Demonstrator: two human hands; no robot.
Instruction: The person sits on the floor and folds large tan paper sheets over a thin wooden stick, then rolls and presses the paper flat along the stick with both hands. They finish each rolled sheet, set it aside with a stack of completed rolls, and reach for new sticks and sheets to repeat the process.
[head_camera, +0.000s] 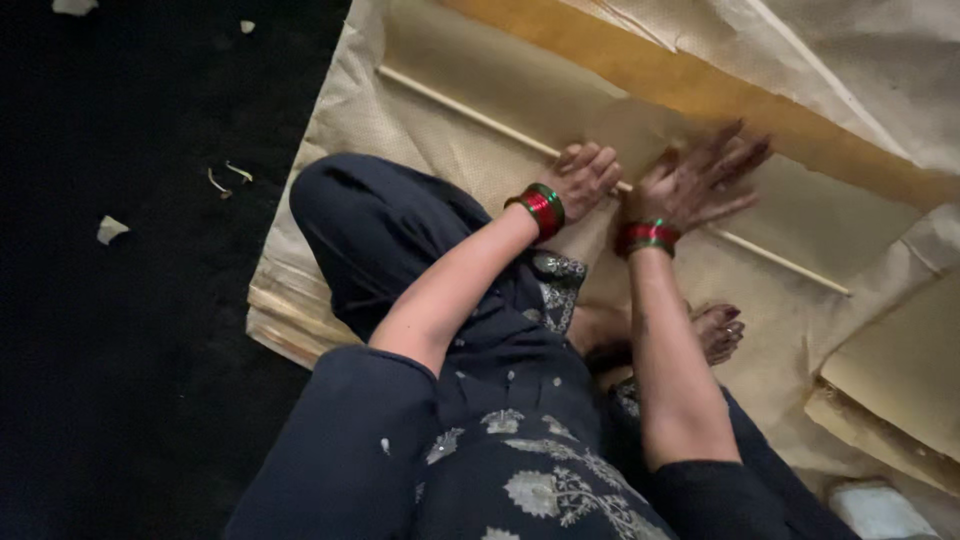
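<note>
- The person sits on a stack of brown paper sheets (420, 120) spread across the middle and right of the frame, with dark floor (130, 330) filling the left side.
- A thin, pale wooden stick (480, 112) lies on the paper; its long axis runs diagonally from the upper left near the top edge down to the lower right, ending just right of centre.
- The left hand (583, 175) rests on the stick at about its midpoint, fingers curled loosely over it, knuckles up. Whether the fingers actually close around the stick or only press on it cannot be told from this view.
- The right hand (695, 180) lies just beside the left, toward the lower-right run of the stick. It is flat and spread, palm down, holding nothing, with the fingers reaching past the stick onto the paper toward the upper right.
- Both hands are at the stick, so neither is clearly nearer; the free lengths of stick stretch away from them to the upper left and lower right.
- Each wrist carries red and green bangles (543, 210).
- A yellow-orange band of paper (700, 85) crosses the upper right, beyond the fingertips.
- A bare foot (718, 330) shows below the right forearm, resting on the paper.
- Small pale paper scraps (110, 230) lie scattered on the dark floor at the left.
</note>
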